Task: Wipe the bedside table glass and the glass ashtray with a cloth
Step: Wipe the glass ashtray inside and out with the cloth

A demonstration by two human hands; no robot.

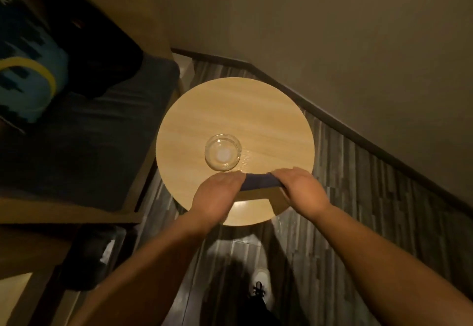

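A round bedside table (230,110) with a pale wood-look top stands below me. A clear glass ashtray (223,152) sits near its middle, slightly towards me. A dark blue cloth (258,181) lies stretched between my hands at the table's near side, just in front of the ashtray. My left hand (215,194) grips the cloth's left end. My right hand (299,188) grips its right end. Most of the cloth is hidden under my fingers.
A bed with a dark blue sheet (84,146) and wooden frame borders the table on the left, with a dark garment (97,41) and a blue patterned pillow (23,69) on it. A wall (332,31) runs behind and right. My shoe (261,284) is on the grey plank floor.
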